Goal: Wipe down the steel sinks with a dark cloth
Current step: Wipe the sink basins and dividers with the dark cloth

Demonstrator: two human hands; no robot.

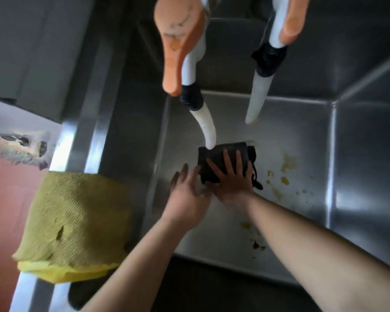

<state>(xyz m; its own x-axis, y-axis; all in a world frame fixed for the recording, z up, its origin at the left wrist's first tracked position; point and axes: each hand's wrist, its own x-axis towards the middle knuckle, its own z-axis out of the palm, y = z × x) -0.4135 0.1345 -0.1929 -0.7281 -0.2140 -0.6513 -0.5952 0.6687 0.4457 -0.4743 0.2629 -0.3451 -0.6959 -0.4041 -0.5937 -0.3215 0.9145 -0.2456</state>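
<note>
A folded dark cloth [221, 157] lies on the floor of the steel sink [302, 140], right under the bent white spout of the left tap. My right hand [231, 179] presses flat on the cloth with its fingers spread. My left hand [187, 194] sits just to its left, fingers straight, touching the cloth's left edge and the sink floor. Yellow food scraps [284, 174] dot the sink floor to the right of the cloth, and a few more lie nearer me.
Two taps with orange levers [178, 41] and white spouts [258, 100] hang over the sink. A yellow-green cloth [74, 219] drapes over the steel rim on the left. Red floor tiles [2, 199] show at far left. The sink's right wall [369, 167] rises steeply.
</note>
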